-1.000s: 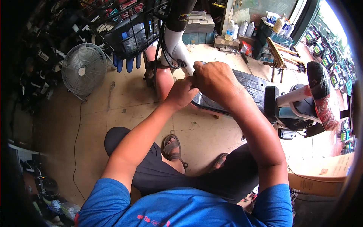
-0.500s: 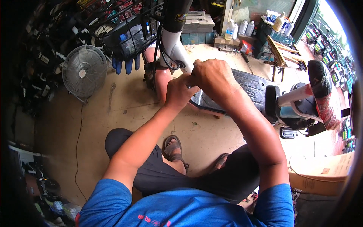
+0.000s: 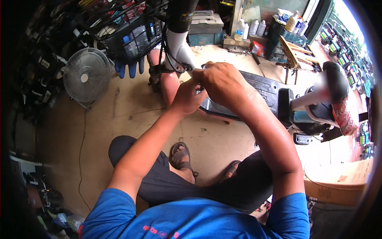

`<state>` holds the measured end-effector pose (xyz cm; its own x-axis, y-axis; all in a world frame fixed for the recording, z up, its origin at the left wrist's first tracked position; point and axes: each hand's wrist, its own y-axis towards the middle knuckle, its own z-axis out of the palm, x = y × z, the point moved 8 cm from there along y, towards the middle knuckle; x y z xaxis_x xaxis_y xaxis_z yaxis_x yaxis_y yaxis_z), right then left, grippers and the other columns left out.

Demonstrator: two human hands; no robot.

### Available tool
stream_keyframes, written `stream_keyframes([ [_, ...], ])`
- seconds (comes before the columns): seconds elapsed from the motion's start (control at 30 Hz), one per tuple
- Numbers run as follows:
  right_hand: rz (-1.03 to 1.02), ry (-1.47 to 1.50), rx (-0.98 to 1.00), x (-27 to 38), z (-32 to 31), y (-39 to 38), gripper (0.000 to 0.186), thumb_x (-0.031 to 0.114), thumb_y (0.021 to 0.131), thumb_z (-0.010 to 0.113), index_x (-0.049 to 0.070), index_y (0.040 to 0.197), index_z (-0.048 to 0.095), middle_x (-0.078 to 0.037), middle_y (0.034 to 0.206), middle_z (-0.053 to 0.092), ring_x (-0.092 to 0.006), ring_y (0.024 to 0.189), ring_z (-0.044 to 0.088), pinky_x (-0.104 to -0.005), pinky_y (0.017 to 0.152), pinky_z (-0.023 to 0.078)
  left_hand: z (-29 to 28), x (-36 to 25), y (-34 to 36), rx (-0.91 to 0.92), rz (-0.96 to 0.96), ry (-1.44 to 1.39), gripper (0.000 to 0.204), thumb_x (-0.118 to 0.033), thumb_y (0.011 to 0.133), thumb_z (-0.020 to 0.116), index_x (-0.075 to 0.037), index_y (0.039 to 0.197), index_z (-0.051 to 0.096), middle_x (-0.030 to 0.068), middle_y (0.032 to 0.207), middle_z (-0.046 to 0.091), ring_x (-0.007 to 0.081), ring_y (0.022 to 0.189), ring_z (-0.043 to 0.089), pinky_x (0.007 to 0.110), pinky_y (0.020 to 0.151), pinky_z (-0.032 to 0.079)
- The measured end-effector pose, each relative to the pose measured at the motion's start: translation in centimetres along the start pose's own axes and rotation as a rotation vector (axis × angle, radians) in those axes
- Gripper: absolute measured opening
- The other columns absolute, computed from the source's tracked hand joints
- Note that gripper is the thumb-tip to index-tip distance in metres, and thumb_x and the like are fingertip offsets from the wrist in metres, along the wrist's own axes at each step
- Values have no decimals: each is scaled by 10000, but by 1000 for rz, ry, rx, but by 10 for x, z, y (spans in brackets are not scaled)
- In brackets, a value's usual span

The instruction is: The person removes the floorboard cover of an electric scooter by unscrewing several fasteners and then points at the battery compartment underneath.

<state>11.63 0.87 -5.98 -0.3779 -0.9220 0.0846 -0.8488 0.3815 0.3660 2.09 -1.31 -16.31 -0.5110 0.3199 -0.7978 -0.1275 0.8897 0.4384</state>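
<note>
My left hand (image 3: 188,96) and my right hand (image 3: 223,83) are closed together at the lower end of a scooter's white steering column (image 3: 177,46), in front of its black footboard (image 3: 260,95). The fingers of both are curled round something small that they hide. Black cables (image 3: 167,53) loop down beside the column, just above my hands. The pink front mudguard (image 3: 169,87) is left of my left hand. A black wire basket (image 3: 131,36) is up on the left, with a blue glove (image 3: 129,68) hanging below it.
A standing fan (image 3: 86,77) is at left. The scooter's seat (image 3: 338,109) is at right, a cardboard box (image 3: 342,181) below it. Behind stand bottles (image 3: 240,30), toolboxes (image 3: 205,26) and a wooden folding frame (image 3: 298,55). Parked scooters line the far right (image 3: 334,38).
My two hands have shifted slightly upward and to the left, staying closed together at the column; the fingers of my left hand have changed their bend a little.
</note>
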Motion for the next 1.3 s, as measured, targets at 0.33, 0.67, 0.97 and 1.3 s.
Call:
stream_keyframes([
  [0.33, 62, 101, -28, 3, 10, -2, 120, 129, 879, 648, 25, 938, 648, -169, 713, 687, -357, 716, 722, -456, 630, 561, -11, 3, 8, -161, 25, -200, 420, -174, 864, 795, -68, 1239, 638, 101, 1009, 776, 245, 957, 746, 372, 815, 565],
  [0.67, 201, 40, 78, -3, 11, -2, 213, 152, 879, 641, -6, 1023, 639, -156, 780, 725, -343, 721, 738, -450, 618, 572, -2, -27, 10, -106, 86, 253, 227, -155, 882, 726, -60, 1085, 689, 131, 900, 754, 297, 903, 737, 396, 784, 552],
  [0.97, 173, 101, 24, -16, 17, -4, 206, 208, 891, 666, 25, 985, 678, -178, 870, 705, -351, 827, 720, -440, 733, 580, 2, -10, 6, -75, 14, -51, 254, -120, 843, 757, -20, 1062, 678, 156, 1018, 749, 286, 976, 727, 368, 832, 550],
  [1.3, 135, 106, 158, -10, 9, -3, 321, 163, 874, 737, -4, 1123, 622, -193, 1033, 657, -356, 915, 703, -444, 792, 567, 22, 75, -17, 117, -237, -93, 219, -68, 826, 761, 11, 1014, 680, 92, 881, 722, 143, 801, 669, 301, 772, 540],
])
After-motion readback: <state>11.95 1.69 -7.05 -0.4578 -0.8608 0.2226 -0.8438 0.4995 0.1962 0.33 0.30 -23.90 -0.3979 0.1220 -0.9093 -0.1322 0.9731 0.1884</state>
